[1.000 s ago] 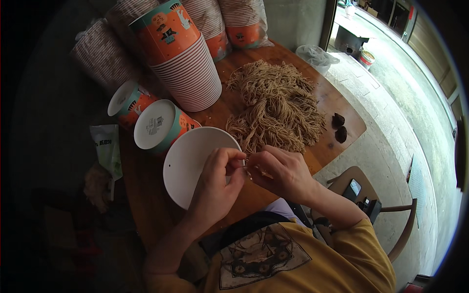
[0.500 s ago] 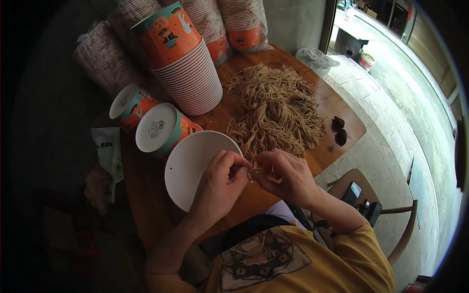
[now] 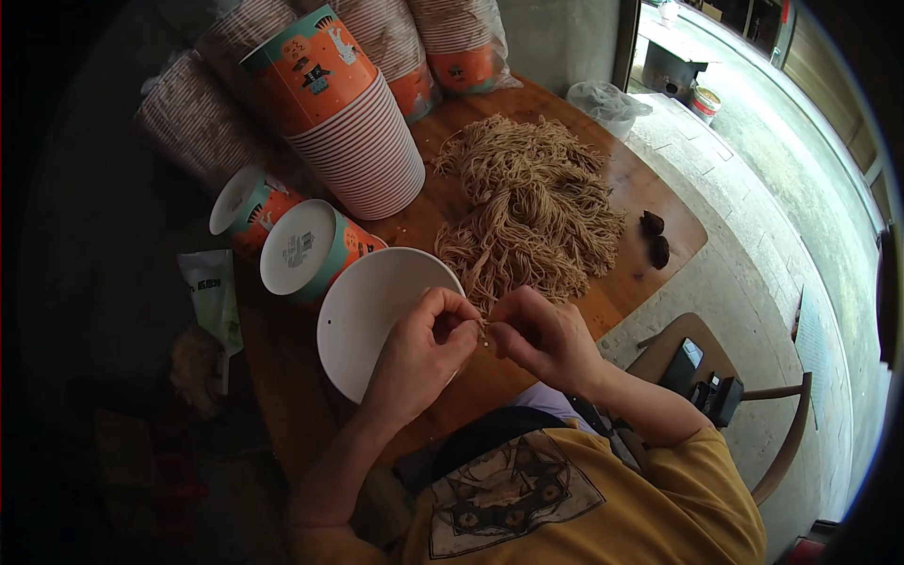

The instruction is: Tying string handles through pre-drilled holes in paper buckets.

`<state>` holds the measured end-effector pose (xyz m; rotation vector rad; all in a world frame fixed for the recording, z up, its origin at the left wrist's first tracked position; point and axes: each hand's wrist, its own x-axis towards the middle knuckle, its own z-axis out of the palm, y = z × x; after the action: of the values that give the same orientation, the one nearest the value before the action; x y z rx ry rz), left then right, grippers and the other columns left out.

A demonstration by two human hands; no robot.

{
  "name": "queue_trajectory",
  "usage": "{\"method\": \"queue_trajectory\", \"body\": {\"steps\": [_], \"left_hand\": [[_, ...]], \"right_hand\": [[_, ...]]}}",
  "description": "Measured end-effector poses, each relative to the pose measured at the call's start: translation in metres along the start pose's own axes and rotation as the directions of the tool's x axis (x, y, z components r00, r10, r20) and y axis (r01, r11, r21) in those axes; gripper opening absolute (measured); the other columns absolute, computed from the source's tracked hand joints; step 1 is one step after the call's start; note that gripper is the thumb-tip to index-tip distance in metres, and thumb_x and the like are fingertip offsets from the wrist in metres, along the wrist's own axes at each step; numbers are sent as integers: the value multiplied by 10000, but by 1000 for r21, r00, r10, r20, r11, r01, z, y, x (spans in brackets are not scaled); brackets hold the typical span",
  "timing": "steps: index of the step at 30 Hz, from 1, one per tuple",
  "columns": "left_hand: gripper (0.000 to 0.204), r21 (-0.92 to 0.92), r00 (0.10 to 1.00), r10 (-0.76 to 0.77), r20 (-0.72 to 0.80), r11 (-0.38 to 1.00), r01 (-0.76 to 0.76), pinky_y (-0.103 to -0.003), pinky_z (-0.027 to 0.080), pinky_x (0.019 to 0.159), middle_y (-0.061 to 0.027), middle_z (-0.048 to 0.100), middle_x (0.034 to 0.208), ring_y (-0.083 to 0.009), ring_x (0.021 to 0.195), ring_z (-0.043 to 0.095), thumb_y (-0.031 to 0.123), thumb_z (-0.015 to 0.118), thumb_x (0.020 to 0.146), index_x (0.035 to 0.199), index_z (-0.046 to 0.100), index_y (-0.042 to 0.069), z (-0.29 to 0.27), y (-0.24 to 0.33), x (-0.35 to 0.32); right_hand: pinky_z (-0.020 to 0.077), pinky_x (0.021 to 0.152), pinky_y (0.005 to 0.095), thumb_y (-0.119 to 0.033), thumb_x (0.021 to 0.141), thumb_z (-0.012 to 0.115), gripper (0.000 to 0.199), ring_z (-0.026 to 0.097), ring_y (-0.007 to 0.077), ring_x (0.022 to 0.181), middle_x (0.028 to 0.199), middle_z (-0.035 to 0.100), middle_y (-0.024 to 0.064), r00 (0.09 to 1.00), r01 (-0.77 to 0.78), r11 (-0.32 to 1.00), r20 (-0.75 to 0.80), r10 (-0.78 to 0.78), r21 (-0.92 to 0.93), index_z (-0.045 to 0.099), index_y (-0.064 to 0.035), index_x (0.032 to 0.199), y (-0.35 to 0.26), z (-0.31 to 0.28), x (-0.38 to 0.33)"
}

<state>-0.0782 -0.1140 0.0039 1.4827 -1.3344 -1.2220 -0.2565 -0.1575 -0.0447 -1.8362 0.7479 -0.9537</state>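
Pinched between thumb and forefinger of the left hand (image 3: 424, 344), over the table's near side: a small, pale tan, thread-like wisp (image 3: 485, 330). Facing it, the right hand (image 3: 551, 339), fingers curled in, tips close beside or on the wisp; impossible to tell whether also gripping it. Different from half a second ago: right thumb and forefinger drawn closer together, less loose fibre showing between the hands. Meaning, by judgement: fine fingertip work still under way on one small piece.

Under the left hand and wrist, toward the near left edge of the brown wooden table (image 3: 652, 184): a wide, round, white bowl (image 3: 363, 315), unmoved. Beyond the hands, toward the far right edge: a large, loose heap of thin, tan, stringy strands (image 3: 532, 202), with no clear change, apparently the source of the wisp. By the rounded right corner: two small, dark brown lumps (image 3: 659, 251). Toward the left edge, behind the bowl: two orange-and-teal paper tubs (image 3: 303, 247), bases showing; farther back, a tall, leaning stack of matching tubs (image 3: 363, 155).
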Motion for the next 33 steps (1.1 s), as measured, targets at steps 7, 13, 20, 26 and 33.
{"method": "queue_trajectory", "body": {"steps": [7,13,20,26,33], "left_hand": [[75,-9,996,80,-30,997,-80,-210,436,677,8,545,849,-43,742,504,80,557,906,957,535,31,-1,-3,0],[72,32,989,140,-48,990,-139,-218,450,646,6,543,846,-49,737,511,87,541,921,961,532,28,-2,-5,0],[93,30,990,137,-26,990,-136,-230,444,695,7,550,856,-57,775,510,112,552,920,961,542,29,-2,-6,0],[79,7,994,104,-24,995,-103,-208,426,762,12,553,886,-44,821,506,97,562,909,955,540,37,-1,-6,-2],[68,245,972,220,-77,950,-196,-244,445,749,-18,570,878,-84,814,522,75,555,899,929,536,16,-2,-4,-6]], "right_hand": [[494,573,276,-76,890,569,70,626,168,606,706,612,72,1000,-19,996,18,18,85,545,-35,941,-3,0,-3],[469,538,254,-89,922,538,55,585,112,562,665,582,41,996,-93,984,31,89,153,538,-36,938,-5,1,-5],[448,531,235,-122,933,548,108,557,90,616,720,580,22,995,-35,941,-75,63,337,539,-19,961,10,6,-1],[467,531,269,-151,870,643,115,574,149,606,754,580,40,993,113,980,3,-114,-163,602,-68,939,-14,-4,11],[492,525,349,-122,785,692,131,607,251,615,761,585,58,964,249,917,-10,-265,-310,599,-82,867,-6,-3,11]]}}
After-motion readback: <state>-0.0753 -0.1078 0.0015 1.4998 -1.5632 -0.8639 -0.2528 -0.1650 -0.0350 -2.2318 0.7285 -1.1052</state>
